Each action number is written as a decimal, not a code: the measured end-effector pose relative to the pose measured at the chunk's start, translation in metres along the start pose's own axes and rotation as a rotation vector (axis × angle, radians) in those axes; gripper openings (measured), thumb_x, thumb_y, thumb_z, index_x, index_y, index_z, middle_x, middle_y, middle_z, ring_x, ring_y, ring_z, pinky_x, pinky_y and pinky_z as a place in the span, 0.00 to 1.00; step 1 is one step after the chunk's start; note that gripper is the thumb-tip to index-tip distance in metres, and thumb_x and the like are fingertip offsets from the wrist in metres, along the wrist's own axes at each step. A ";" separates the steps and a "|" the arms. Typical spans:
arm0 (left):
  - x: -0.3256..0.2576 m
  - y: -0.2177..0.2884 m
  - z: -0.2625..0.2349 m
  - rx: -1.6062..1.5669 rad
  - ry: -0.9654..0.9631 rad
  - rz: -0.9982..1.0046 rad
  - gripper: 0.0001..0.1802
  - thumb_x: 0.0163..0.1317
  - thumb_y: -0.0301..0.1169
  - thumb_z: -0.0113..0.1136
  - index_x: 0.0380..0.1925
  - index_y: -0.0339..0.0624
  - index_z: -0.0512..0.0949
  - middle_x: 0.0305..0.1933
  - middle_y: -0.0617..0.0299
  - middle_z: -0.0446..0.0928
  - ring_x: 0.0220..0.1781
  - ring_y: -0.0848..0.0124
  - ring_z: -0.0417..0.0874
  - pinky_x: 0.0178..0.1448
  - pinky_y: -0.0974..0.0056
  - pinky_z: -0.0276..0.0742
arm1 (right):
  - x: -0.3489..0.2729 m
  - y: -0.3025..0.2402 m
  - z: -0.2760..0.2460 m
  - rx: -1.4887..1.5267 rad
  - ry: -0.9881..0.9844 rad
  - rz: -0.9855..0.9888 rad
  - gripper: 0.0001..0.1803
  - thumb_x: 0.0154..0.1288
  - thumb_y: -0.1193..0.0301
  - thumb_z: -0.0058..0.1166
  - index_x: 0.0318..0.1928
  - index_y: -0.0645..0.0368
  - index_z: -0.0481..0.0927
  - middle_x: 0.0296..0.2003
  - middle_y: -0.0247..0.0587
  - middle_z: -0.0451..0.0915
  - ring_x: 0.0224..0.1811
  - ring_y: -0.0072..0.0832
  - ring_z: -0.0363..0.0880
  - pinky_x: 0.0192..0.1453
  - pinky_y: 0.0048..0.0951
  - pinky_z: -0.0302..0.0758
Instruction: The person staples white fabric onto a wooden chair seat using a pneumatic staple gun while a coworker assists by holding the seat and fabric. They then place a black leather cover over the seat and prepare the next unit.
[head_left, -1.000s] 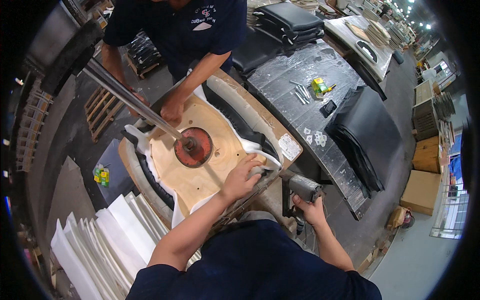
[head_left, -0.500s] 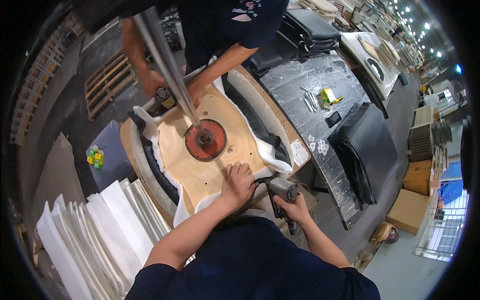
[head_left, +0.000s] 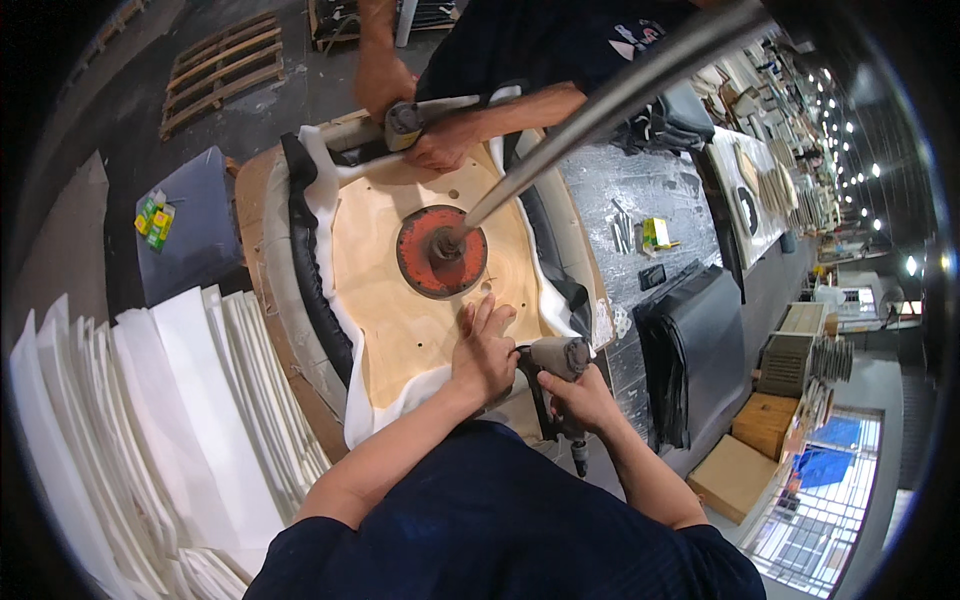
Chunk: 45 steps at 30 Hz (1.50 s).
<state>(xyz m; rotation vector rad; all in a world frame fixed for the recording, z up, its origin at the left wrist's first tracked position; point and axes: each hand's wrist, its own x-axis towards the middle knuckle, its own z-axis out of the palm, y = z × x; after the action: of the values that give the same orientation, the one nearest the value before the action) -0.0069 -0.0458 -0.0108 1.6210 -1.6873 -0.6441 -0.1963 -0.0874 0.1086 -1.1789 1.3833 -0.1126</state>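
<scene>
A pale plywood panel (head_left: 385, 320) lies on white padding (head_left: 335, 255), with a black cover (head_left: 318, 270) loose around its edges. My left hand (head_left: 485, 355) rests on the panel's near edge, fingers spread over the wood; its palm side is hidden. Just right of it, my right hand (head_left: 582, 395) grips a grey pneumatic staple gun (head_left: 560, 355), whose nose is close to the panel's near right corner. A red round disc (head_left: 412, 250) on a metal pole (head_left: 560, 150) bears on the panel's middle. Across from me, a co-worker's hand holds another staple gun (head_left: 403, 125) at the far edge.
White foam sheets (head_left: 190, 400) stand stacked at my left. On the right, a plastic-covered table (head_left: 610, 185) carries black cover pieces (head_left: 695, 340), a phone (head_left: 652, 277) and a small box (head_left: 657, 234). Small yellow-green boxes (head_left: 155, 220) sit on a grey surface at left.
The view has turned and shifted, so the pole now slants to the upper right. My left fingers have straightened and spread on the panel. My right hand still holds the staple gun.
</scene>
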 end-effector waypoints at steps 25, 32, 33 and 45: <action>-0.012 0.006 -0.006 0.043 0.047 -0.063 0.11 0.65 0.34 0.70 0.35 0.36 0.91 0.78 0.56 0.73 0.89 0.45 0.54 0.90 0.32 0.48 | 0.009 -0.022 0.001 -0.308 0.003 -0.027 0.23 0.71 0.65 0.74 0.61 0.63 0.88 0.48 0.41 0.91 0.50 0.27 0.88 0.59 0.36 0.83; -0.013 0.008 -0.002 0.021 0.055 -0.065 0.10 0.67 0.33 0.68 0.34 0.36 0.91 0.77 0.56 0.73 0.89 0.45 0.54 0.90 0.33 0.48 | 0.017 -0.014 0.008 -0.409 0.036 -0.202 0.21 0.71 0.67 0.74 0.59 0.63 0.87 0.45 0.40 0.91 0.44 0.28 0.88 0.51 0.35 0.83; -0.012 0.009 -0.002 0.031 0.049 -0.069 0.11 0.67 0.33 0.68 0.35 0.36 0.91 0.78 0.56 0.73 0.89 0.45 0.54 0.90 0.33 0.48 | 0.018 -0.010 0.009 -0.448 0.063 -0.259 0.20 0.71 0.68 0.74 0.59 0.63 0.87 0.42 0.38 0.90 0.40 0.27 0.87 0.45 0.34 0.83; -0.081 0.005 -0.079 0.516 -0.332 -0.118 0.18 0.64 0.38 0.72 0.48 0.38 0.90 0.83 0.51 0.66 0.89 0.40 0.57 0.88 0.27 0.48 | 0.024 -0.017 0.007 -0.457 0.047 -0.078 0.23 0.68 0.65 0.75 0.58 0.63 0.87 0.44 0.46 0.92 0.42 0.32 0.91 0.50 0.39 0.86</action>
<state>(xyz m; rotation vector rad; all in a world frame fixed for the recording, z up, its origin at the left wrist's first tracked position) 0.0485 0.0438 0.0313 2.0710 -2.1391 -0.5893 -0.1748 -0.1071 0.1023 -1.6172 1.4473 0.1288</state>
